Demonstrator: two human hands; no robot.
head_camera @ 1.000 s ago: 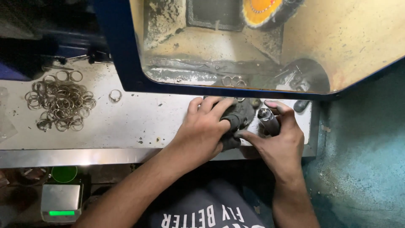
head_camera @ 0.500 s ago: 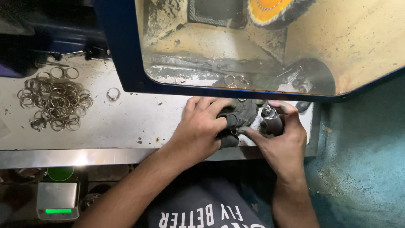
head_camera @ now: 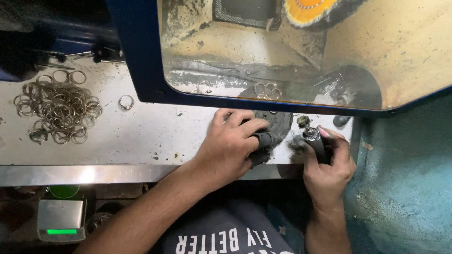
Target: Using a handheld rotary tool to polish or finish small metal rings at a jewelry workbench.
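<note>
My left hand [head_camera: 230, 146] rests on the white bench and grips a dark grey rag [head_camera: 275, 129] bunched around something small that I cannot make out. My right hand [head_camera: 329, 162] is closed around a dark rotary handpiece [head_camera: 314, 141], its tip with a small worn brush [head_camera: 302, 121] pointing away from me. The brush sits a little to the right of the rag, apart from it.
A heap of several silver rings [head_camera: 59, 110] lies on the bench [head_camera: 141, 136] at the left, one single ring [head_camera: 126, 102] beside it. A blue-framed polishing hood [head_camera: 141, 56] with an orange buffing wheel [head_camera: 306, 10] stands behind. A small scale [head_camera: 61, 220] sits below the bench edge.
My right hand has pulled the handpiece to the right, away from the rag; earlier its tip was against the rag. The left hand has stayed in place.
</note>
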